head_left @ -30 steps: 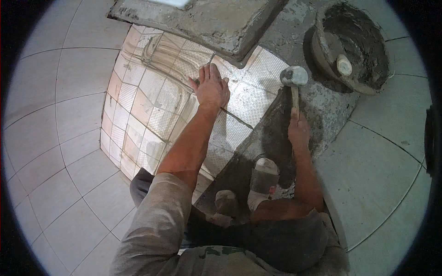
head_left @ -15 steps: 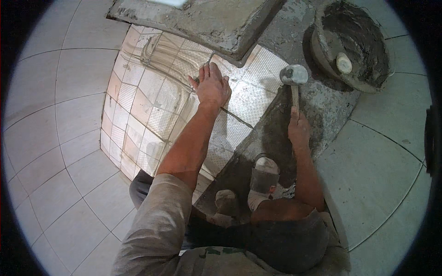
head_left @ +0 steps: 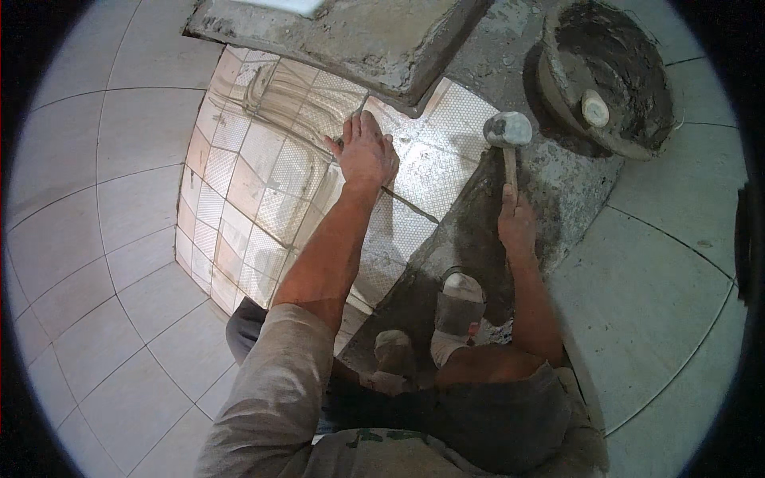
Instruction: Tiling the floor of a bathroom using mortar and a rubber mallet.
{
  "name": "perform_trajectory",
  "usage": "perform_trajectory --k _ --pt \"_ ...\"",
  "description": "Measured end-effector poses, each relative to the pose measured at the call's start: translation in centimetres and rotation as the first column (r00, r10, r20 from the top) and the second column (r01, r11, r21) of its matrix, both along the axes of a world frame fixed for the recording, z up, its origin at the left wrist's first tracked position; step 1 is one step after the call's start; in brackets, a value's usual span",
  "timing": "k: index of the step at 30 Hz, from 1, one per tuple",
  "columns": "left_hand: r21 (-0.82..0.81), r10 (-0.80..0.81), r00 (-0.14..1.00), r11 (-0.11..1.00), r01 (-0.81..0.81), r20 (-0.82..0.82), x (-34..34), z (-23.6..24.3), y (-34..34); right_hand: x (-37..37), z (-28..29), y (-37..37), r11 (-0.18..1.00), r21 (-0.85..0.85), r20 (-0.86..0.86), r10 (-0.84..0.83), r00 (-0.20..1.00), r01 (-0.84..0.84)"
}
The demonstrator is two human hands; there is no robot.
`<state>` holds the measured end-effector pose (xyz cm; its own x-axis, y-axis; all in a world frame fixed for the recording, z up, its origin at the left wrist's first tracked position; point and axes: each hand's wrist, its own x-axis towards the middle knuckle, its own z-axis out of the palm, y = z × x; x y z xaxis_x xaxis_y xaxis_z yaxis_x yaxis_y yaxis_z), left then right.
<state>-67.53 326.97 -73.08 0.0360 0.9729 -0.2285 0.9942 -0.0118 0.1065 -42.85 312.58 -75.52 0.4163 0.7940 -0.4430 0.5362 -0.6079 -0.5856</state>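
My right hand [head_left: 518,225] is closed round the wooden handle of a mallet [head_left: 508,129]. The mallet's pale, mortar-smeared head hovers or rests just right of the tiles; which of the two, I cannot tell. My left hand [head_left: 367,153] lies with fingers stretched over the patterned floor tiles [head_left: 453,119], near a gap between them. Small white and pinkish squares make up the tile pattern [head_left: 267,163], and wet grey smears cross its upper left part. Beneath the left palm the surface is hidden.
A bucket [head_left: 550,72] of grey mortar, holding a tool with a rounded pale end [head_left: 594,108], stands at the far right. A raised concrete slab [head_left: 358,48] borders the tiles at the top. Bare mortar [head_left: 470,203] lies near my feet. Large pale wall tiles [head_left: 139,223] rise at left.
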Motion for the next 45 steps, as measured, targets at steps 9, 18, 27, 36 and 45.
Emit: perform_trajectory --k 9,18,27,36,45 --pt "0.012 0.014 1.0 1.0 -0.014 0.0 -0.5 0.2 -1.0 -0.1 0.9 0.1 0.999 0.015 0.053 0.045 0.998 -0.046" --pt "-0.062 -0.162 0.985 0.985 0.159 -0.053 2.0 1.5 -7.0 -0.3 -0.1 -0.2 0.996 0.086 0.105 0.01 0.994 -0.019" --pt "-0.174 -0.125 0.989 0.979 0.11 -0.079 2.1 1.9 -8.1 0.0 -0.1 0.0 0.999 0.009 0.054 0.045 0.998 -0.045" --pt "-0.09 -0.16 0.987 0.983 0.158 -0.024 0.7 2.7 -13.4 0.3 -0.1 0.0 1.0 -0.025 -0.019 -0.005 1.0 0.004" --pt "-0.073 -0.173 0.985 0.983 0.171 -0.021 0.0 1.6 -14.9 0.0 0.1 0.0 0.998 0.045 0.018 0.047 0.999 -0.048"
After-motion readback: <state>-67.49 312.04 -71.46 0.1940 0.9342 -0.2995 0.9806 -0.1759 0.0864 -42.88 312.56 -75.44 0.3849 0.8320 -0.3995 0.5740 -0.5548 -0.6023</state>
